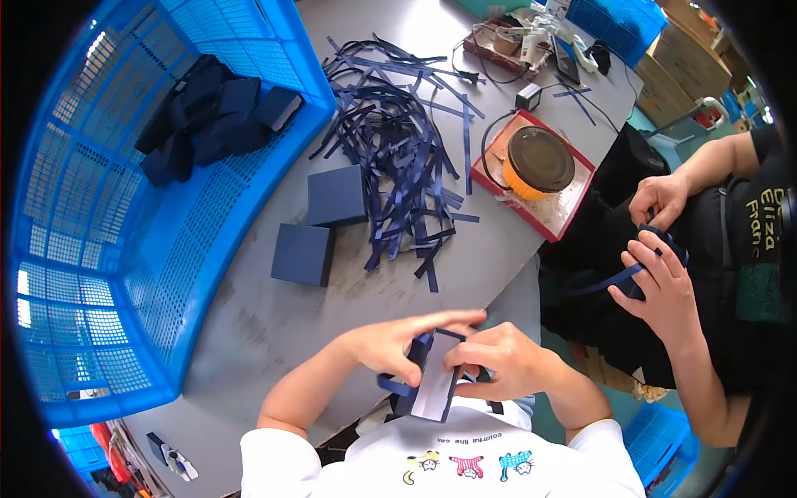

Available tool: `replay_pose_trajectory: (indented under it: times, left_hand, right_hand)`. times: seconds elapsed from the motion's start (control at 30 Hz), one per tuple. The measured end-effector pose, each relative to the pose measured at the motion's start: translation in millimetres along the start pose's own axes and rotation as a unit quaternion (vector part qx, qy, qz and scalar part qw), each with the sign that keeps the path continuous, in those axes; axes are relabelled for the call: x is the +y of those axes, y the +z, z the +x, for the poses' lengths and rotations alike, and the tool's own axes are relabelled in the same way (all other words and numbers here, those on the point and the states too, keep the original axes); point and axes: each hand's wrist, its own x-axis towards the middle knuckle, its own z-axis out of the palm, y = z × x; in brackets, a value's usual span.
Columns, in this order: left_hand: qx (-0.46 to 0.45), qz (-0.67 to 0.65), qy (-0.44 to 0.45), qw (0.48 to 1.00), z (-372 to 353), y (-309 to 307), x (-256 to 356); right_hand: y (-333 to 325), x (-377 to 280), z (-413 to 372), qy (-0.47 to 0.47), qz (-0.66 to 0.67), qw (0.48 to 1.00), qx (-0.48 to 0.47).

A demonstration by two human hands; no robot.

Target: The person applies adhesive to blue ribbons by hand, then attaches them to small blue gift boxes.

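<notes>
In front of my chest is a small dark blue box (435,383), tilted, with its pale inner face towards me. A loop of dark blue ribbon (392,384) sticks out on its left side. My left hand (390,344) holds the box at its upper left, thumb against the side and fingers stretched across the far end. My right hand (508,358) grips the right edge with bent fingers, whose tips are partly hidden. Two closed blue boxes, one farther off (336,197) and one nearer (303,255), lie on the table.
A large blue plastic crate (207,290) on the left holds several dark boxes (216,112). Cut ribbons (398,158) are heaped mid-table. Beyond them, a red tray (558,224) holds an orange pot with a dark lid (540,162). At right, a co-worker's hands (660,278) handle a ribboned box.
</notes>
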Motion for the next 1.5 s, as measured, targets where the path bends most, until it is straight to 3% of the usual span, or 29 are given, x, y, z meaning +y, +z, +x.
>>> replay_pose_trajectory:
  times: [0.03,0.13,0.17,0.23,0.3,0.4,0.5,0.57,0.63,0.87,0.97,1.03,1.1,1.17,1.23,1.3,1.4,1.5]
  left_hand:
    - [-0.013,-0.011,-0.018,1.000,0,-1,-9]
    - [0.025,-0.058,-0.046,0.997,-8,-2,-22]
    - [0.050,-0.038,-0.047,0.997,-14,-1,-21]
    - [0.090,0.001,-0.046,0.995,-24,2,-20]
    - [0.083,-0.023,-0.063,0.994,-31,4,-29]
    - [0.098,-0.021,-0.033,0.994,-39,5,-31]
    - [0.114,-0.038,-0.006,0.993,-43,6,-29]
    - [0.132,0.018,0.016,0.991,-46,8,-26]
    - [0.145,0.018,0.015,0.989,-48,9,-27]
    - [0.142,0.050,0.016,0.988,-45,12,-30]
    - [0.145,0.077,0.039,0.986,-49,12,-29]
    - [0.153,0.075,0.047,0.984,-51,13,-27]
    - [0.158,0.073,0.052,0.983,-53,14,-25]
    - [0.174,0.089,0.057,0.979,-54,14,-22]
    - [0.178,0.099,0.061,0.977,-53,14,-19]
    - [0.183,0.108,0.067,0.975,-53,13,-16]
    - [0.165,0.102,0.073,0.978,-53,10,-11]
    - [0.180,0.124,0.103,0.970,-48,6,-7]
  right_hand:
    - [3,7,-1,-0.022,0.055,0.998,0.001]
    - [-14,4,2,0.086,0.192,0.977,-0.025]
    - [-18,19,4,0.030,0.123,0.991,0.037]
    - [-24,40,12,0.118,-0.061,0.978,0.160]
    - [-12,67,25,0.075,-0.205,0.942,0.256]
    - [-1,80,44,-0.009,-0.311,0.930,0.194]
    - [4,89,52,-0.004,-0.358,0.923,0.139]
    - [4,88,54,-0.001,-0.374,0.920,0.117]
    - [0,84,50,-0.008,-0.388,0.921,0.046]
    - [4,105,54,-0.030,-0.406,0.913,0.003]
    - [6,98,57,-0.061,-0.327,0.939,0.085]
    - [3,80,61,-0.050,-0.219,0.949,0.221]
    - [-2,66,63,-0.054,-0.186,0.951,0.243]
    - [-4,52,65,0.036,-0.061,0.948,0.309]
    - [-10,47,63,0.063,-0.026,0.951,0.302]
    - [-13,46,62,0.065,0.068,0.924,0.370]
    - [-21,42,64,0.106,0.290,0.875,0.374]
    - [-23,53,64,0.124,0.362,0.856,0.349]
